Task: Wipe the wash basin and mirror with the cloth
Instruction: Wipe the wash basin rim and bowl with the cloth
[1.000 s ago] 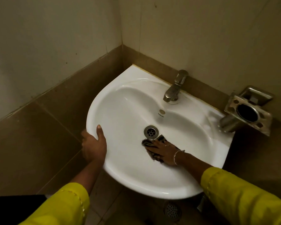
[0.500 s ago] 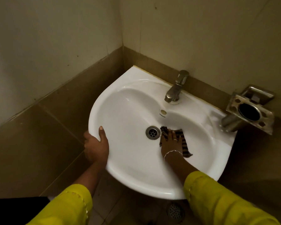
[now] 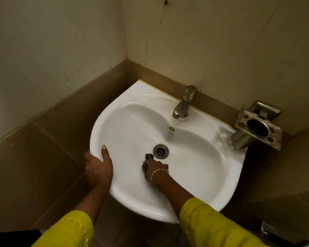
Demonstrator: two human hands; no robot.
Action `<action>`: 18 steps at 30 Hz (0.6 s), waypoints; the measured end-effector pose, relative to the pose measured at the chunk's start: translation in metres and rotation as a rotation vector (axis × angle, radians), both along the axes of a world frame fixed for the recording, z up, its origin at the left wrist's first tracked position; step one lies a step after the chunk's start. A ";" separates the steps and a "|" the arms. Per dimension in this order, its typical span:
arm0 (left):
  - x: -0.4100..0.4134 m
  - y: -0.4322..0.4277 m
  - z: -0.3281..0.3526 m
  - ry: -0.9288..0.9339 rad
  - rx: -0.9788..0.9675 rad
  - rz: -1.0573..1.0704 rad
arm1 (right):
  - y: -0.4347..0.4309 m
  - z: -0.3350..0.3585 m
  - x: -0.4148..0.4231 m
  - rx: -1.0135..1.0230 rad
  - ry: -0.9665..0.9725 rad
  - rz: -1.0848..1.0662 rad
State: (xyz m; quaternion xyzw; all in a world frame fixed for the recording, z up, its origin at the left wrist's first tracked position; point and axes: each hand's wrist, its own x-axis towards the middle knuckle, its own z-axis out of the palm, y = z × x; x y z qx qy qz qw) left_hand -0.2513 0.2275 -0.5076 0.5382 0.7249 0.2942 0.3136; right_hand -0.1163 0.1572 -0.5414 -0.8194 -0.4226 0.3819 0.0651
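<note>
The rigid, slick-looking wash basin is clamped at its rim by the left hand, thumb on top. The right hand presses the cloth beside the drain; blur hides whether its fingers are flat or curled. Probably soft and limp, the cloth is best pinned at its middle.

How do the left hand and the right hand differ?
The left hand grips the left rim of the wash basin, thumb on top; the right hand lies inside it, beside the drain. The right hand rests on the dark cloth; the left hand holds none. Both arms wear yellow sleeves.
</note>
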 end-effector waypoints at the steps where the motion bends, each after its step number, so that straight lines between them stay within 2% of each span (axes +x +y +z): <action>1: 0.000 0.000 0.000 -0.001 -0.001 0.000 | 0.004 0.011 0.006 0.029 0.141 -0.054; 3: 0.001 0.000 0.000 0.000 0.002 0.000 | 0.005 0.029 0.019 0.094 0.482 -0.288; 6: 0.001 -0.001 0.001 0.001 0.002 0.007 | -0.007 0.040 0.028 0.216 1.136 -0.778; 8: 0.001 -0.001 0.001 -0.011 0.004 0.007 | -0.013 0.036 0.030 0.325 1.358 -0.946; 14: -0.001 0.001 -0.001 -0.003 -0.002 0.006 | -0.025 0.048 0.022 0.446 1.425 -0.945; 18: -0.001 -0.001 0.003 -0.022 -0.020 -0.005 | -0.039 0.065 0.017 0.479 1.403 -1.050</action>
